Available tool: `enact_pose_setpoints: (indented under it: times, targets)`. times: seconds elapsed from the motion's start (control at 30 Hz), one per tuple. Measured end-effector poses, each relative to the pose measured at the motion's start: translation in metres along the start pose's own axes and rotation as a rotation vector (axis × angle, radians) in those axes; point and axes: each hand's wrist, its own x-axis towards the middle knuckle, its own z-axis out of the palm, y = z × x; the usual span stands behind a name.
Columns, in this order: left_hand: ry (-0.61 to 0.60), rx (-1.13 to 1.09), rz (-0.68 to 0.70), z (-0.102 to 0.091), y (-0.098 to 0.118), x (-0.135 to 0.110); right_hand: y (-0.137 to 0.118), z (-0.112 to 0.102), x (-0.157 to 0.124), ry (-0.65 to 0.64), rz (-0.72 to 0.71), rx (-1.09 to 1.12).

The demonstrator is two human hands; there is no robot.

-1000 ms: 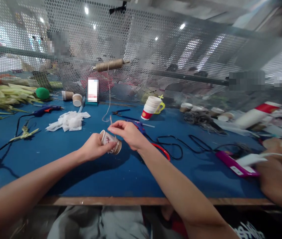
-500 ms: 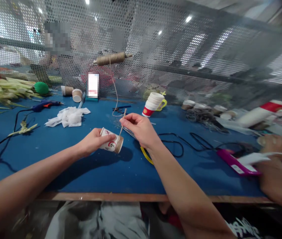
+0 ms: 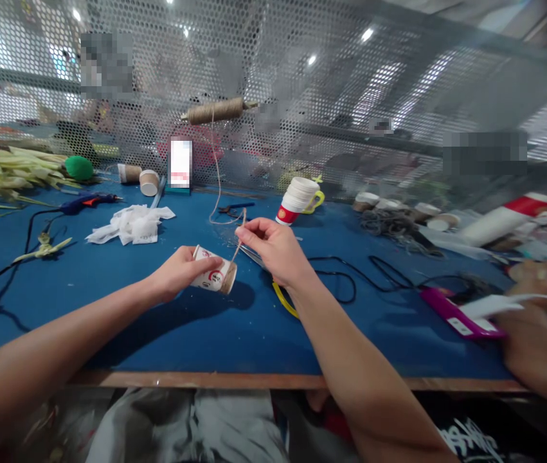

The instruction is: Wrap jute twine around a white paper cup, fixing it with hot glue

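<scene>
Pinching twine [image 3: 236, 251], the right hand [image 3: 273, 249] hovers beside the cup [image 3: 213, 272].

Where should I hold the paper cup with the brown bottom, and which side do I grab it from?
I'd hold the paper cup by its white side, coming from the left, like the left hand. It's tipped with its rim leftward and its brown band rightward, where the right hand pinches the string. That should leave the band uncovered.
</scene>
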Motion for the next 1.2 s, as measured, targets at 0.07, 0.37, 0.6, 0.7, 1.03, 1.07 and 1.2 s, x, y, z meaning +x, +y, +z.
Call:
enact_pose_setpoints:
  times: [0.07, 0.37, 0.6, 0.7, 1.03, 1.07, 1.2]
  targets:
    - [-0.011, 0.008, 0.023, -0.0005, -0.0002, -0.0011, 0.002, 0.0006, 0.0015, -0.006, 0.024, -0.016]
    - [-0.012, 0.011, 0.096, -0.0018, -0.0043, -0.0012, 0.004, 0.0022, 0.0018, -0.037, 0.053, -0.059]
    - [-0.002, -0.006, 0.115, -0.0005, -0.0035, -0.0033, 0.0044, 0.0029, 0.0012, -0.077, 0.062, -0.085]
    - [-0.004, -0.013, 0.125, -0.0004, -0.0029, -0.0041, 0.0053, 0.0035, 0.0008, -0.087, 0.057, -0.093]
    - [-0.018, 0.075, 0.228, -0.0046, -0.0069, -0.0052, 0.0081, 0.0043, 0.0015, -0.119, 0.054, -0.109]
    - [-0.01, 0.078, 0.235, -0.0043, -0.0064, -0.0054, 0.008, 0.0045, 0.0014, -0.122, 0.057, -0.108]
    - [0.011, 0.084, 0.246, -0.0022, -0.0032, -0.007, 0.0078, 0.0055, 0.0004, -0.133, 0.068, -0.104]
